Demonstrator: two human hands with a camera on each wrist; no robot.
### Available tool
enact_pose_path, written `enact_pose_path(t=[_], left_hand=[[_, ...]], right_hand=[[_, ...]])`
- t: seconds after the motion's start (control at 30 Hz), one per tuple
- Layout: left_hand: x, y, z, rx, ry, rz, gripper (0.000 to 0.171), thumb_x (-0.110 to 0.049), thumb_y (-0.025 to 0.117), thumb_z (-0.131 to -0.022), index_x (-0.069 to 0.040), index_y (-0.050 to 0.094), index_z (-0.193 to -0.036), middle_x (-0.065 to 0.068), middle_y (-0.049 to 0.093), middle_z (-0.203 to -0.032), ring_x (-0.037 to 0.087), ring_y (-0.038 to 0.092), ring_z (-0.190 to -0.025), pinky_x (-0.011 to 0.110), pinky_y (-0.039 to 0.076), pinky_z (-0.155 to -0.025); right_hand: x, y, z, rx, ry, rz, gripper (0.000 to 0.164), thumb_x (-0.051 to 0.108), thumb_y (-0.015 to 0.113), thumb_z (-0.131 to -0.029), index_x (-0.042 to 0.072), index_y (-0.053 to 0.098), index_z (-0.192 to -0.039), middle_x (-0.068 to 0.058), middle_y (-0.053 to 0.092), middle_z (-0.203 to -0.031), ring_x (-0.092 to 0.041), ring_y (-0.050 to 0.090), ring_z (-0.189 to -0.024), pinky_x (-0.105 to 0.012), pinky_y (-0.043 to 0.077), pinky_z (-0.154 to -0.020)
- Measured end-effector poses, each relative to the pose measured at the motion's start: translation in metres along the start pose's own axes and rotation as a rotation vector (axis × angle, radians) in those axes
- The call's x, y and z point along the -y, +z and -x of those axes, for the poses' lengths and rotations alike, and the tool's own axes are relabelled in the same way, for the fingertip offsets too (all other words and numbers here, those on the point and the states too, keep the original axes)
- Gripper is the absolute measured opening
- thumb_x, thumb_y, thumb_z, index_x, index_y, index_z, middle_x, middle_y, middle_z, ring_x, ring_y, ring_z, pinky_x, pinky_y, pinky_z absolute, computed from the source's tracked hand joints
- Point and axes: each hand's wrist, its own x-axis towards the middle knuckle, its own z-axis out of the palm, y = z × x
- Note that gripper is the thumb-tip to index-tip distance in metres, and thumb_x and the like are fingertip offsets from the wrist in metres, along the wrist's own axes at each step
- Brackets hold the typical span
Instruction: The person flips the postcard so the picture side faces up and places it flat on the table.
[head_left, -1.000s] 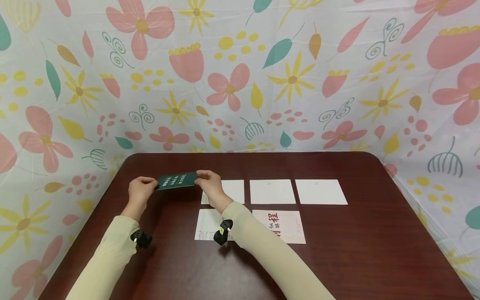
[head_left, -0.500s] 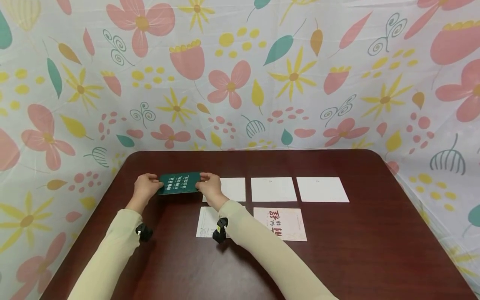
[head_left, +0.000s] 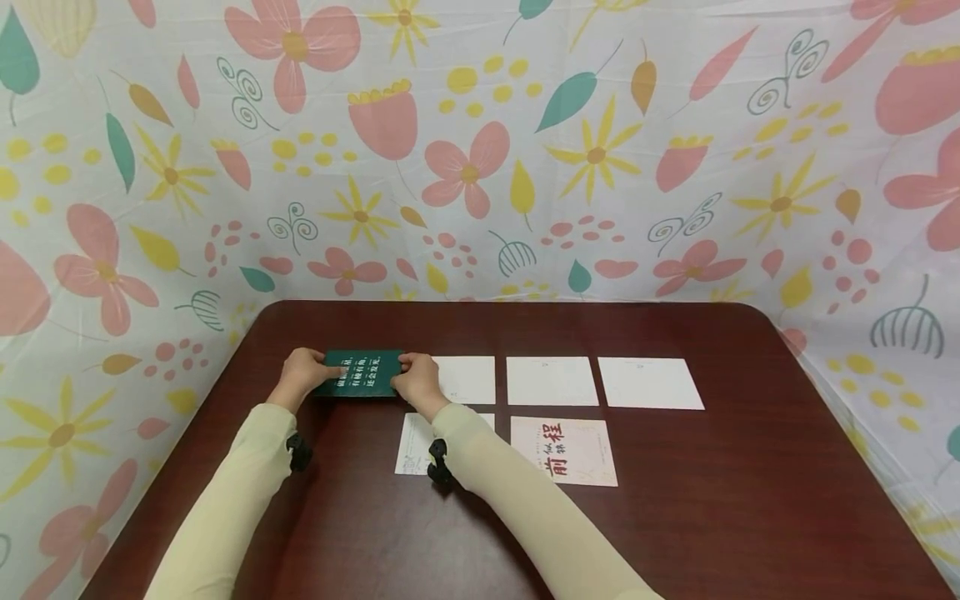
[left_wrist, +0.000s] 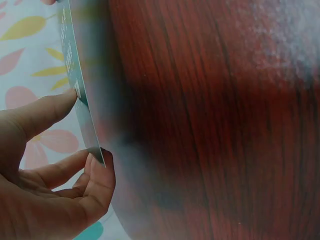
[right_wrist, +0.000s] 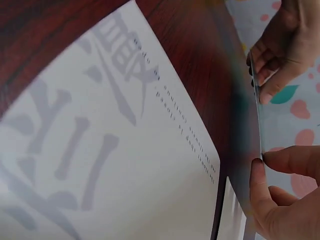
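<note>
A dark green card (head_left: 363, 373) with white Chinese characters is held between the two hands over the left back of the table. My left hand (head_left: 302, 372) pinches its left end. In the left wrist view, that thumb (left_wrist: 62, 102) lies on the printed face and the curled fingers (left_wrist: 102, 175) are at the lower corner behind it. My right hand (head_left: 420, 383) pinches the other end between thumb and fingers, overlapping a white card (head_left: 467, 379) in the head view. The right wrist view shows the green card edge-on (right_wrist: 258, 122), close over the table.
Two more white cards (head_left: 552, 382) (head_left: 651, 383) continue the back row to the right. In front lie a pale card with red characters (head_left: 570, 450) and a white card with grey print (head_left: 412, 446), partly under the right forearm. A flowered cloth (head_left: 480, 167) hangs behind the brown table (head_left: 750, 500).
The green card has come down and slightly right, its slant levelled and its printed face turned more into view. Both hands keep hold of it. The head view has shifted slightly.
</note>
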Motion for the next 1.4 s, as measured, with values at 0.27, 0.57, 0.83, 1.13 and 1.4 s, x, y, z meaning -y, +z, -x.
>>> enact_pose_path(t=[0.27,0.57,0.83,1.13,1.4], left_hand=[[0.001,0.003,-0.004,-0.017,-0.005,-0.037,0.067,-0.024,0.072,-0.086,0.018,0.044,-0.132,0.034,0.044,-0.135,0.047,0.046,-0.120,0.054,0.044,-0.095],[0.002,0.010,-0.006,-0.060,0.014,-0.084,0.063,-0.021,0.074,-0.084,0.018,0.049,-0.127,0.035,0.049,-0.128,0.045,0.051,-0.114,0.053,0.047,-0.091],[0.002,0.013,-0.006,-0.096,0.024,-0.147,0.060,-0.022,0.075,-0.083,0.018,0.053,-0.120,0.034,0.054,-0.119,0.043,0.056,-0.103,0.051,0.050,-0.086],[0.003,0.011,-0.004,-0.098,0.042,-0.174,0.047,-0.025,0.076,-0.081,0.015,0.061,-0.101,0.029,0.061,-0.097,0.030,0.054,-0.078,0.043,0.051,-0.070],[-0.001,0.009,0.005,-0.128,0.087,-0.201,0.050,-0.027,0.063,-0.091,0.015,0.048,-0.115,0.032,0.046,-0.110,0.042,0.050,-0.095,0.053,0.047,-0.081]], right_hand=[[-0.008,0.007,-0.011,0.047,-0.074,0.158,0.051,-0.006,0.065,-0.079,-0.008,0.055,-0.129,-0.020,0.058,-0.122,-0.019,0.052,-0.076,-0.027,0.037,-0.055],[0.000,0.007,-0.003,0.067,-0.060,0.272,0.051,-0.002,0.067,-0.081,-0.009,0.053,-0.130,-0.023,0.044,-0.136,-0.020,0.051,-0.079,-0.025,0.040,-0.058],[0.000,0.007,-0.006,0.072,-0.063,0.355,0.051,0.003,0.073,-0.078,-0.008,0.057,-0.125,-0.023,0.047,-0.129,-0.029,0.053,-0.107,-0.031,0.051,-0.079],[0.003,-0.009,-0.009,0.108,-0.079,0.187,0.046,-0.002,0.067,-0.081,-0.004,0.058,-0.126,-0.019,0.059,-0.120,-0.027,0.061,-0.097,-0.026,0.049,-0.066],[0.006,-0.042,-0.011,0.104,-0.101,0.151,0.028,0.003,0.063,-0.088,0.000,0.064,-0.116,-0.016,0.061,-0.117,-0.028,0.062,-0.097,-0.030,0.051,-0.070]])
